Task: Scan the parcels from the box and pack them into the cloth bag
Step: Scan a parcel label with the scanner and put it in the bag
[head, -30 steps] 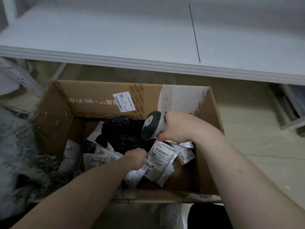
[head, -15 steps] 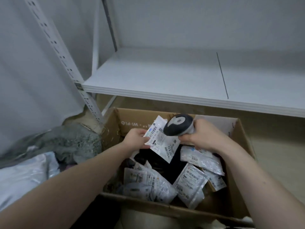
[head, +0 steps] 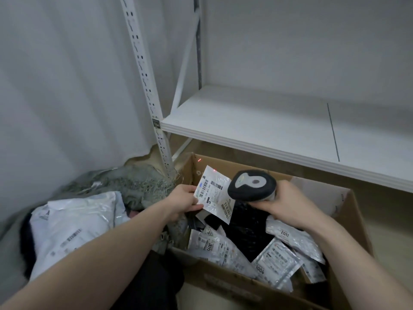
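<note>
Our left grip [head: 186,201] pinches a labelled parcel [head: 214,194] at frame centre above the box [head: 348,220]; our right grip [head: 288,203] clasps the scanner [head: 251,185] (red dots on the parcel's top edge). Lower left, the cloth bag [head: 138,184] holds packed parcels [head: 73,224]. Beyond, a white shelf [head: 268,130].

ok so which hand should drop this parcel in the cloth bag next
Left. The left hand already pinches the parcel, and the cloth bag lies on that side of the box. The right hand is busy holding the scanner.
</note>
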